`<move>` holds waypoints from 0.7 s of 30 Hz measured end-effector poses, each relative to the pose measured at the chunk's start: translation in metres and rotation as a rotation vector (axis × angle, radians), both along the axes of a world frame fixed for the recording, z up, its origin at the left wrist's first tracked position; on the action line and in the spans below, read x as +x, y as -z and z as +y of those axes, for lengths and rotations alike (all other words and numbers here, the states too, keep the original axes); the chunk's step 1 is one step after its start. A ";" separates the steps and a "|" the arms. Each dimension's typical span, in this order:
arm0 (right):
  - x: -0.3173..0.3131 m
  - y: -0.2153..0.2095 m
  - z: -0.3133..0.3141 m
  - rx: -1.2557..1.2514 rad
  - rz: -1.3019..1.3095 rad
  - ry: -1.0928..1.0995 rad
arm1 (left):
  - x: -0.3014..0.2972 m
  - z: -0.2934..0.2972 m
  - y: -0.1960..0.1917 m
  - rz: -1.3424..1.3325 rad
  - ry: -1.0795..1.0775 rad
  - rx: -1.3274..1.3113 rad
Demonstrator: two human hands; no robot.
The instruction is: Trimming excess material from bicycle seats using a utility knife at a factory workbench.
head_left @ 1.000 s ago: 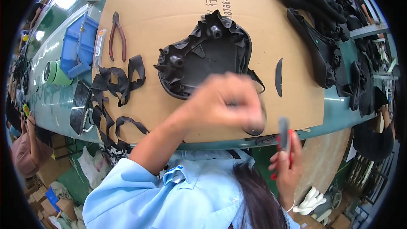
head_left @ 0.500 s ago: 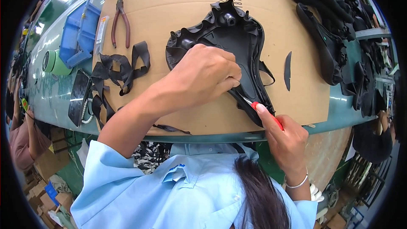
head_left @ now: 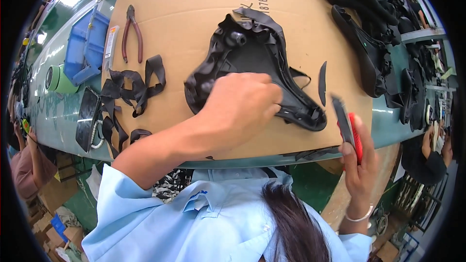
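A black bicycle saddle (head_left: 257, 58) lies underside up on the cardboard, its cover gathered in folds around the wide end. My left hand (head_left: 242, 106) is closed on the saddle's near side, its fingers curled over the edge; the fingertips are partly hidden. My right hand (head_left: 359, 172) is raised off the saddle at the right, gripping a red-handled utility knife (head_left: 357, 138). A flat dark grey strip (head_left: 343, 121) runs beside the red handle under my thumb; blur hides whether it is blade or scrap.
Red-handled pliers (head_left: 132, 34) and black fabric strips (head_left: 138, 87) lie left of the saddle. A thin black offcut (head_left: 322, 82) is to its right; dark scraps (head_left: 318, 154) lie at the near edge. More saddles (head_left: 361, 48) pile up far right. Blue bin (head_left: 87, 43) at left.
My right hand has pulled the knife away from the saddle, to the right. The saddle has turned, its narrow end swinging rightward. Dark scraps now show at the near table edge.
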State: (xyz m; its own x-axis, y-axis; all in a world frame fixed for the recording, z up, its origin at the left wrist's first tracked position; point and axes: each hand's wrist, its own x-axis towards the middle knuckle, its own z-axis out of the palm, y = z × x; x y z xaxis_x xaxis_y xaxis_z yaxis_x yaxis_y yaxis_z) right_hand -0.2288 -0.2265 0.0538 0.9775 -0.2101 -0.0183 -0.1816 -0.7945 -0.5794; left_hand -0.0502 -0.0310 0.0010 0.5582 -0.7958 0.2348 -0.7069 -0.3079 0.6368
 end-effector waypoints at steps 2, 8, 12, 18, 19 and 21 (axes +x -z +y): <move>-0.003 0.014 0.019 0.345 -0.119 0.244 | 0.009 -0.015 0.003 -0.115 0.062 -0.047; 0.017 0.019 0.055 1.119 0.180 0.418 | 0.037 -0.029 0.002 0.525 0.152 -0.028; 0.020 0.013 0.075 1.076 0.291 0.428 | 0.037 -0.032 -0.008 0.674 0.102 0.064; 0.016 0.001 0.089 0.876 0.258 0.384 | 0.035 -0.029 -0.011 0.864 0.064 0.002; 0.016 -0.002 0.091 0.880 0.270 0.388 | 0.036 -0.028 -0.009 0.969 0.043 -0.081; 0.014 -0.002 0.099 0.910 0.296 0.343 | 0.042 -0.034 0.008 1.062 0.027 -0.183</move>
State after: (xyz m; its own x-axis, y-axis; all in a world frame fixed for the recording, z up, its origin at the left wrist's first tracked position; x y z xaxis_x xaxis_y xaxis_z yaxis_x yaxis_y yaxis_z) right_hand -0.2148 -0.1277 0.0563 0.7971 -0.2641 -0.5430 -0.5515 0.0477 -0.8328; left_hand -0.0081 -0.0646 -0.0066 0.5293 -0.8130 -0.2427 0.2292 -0.1384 0.9635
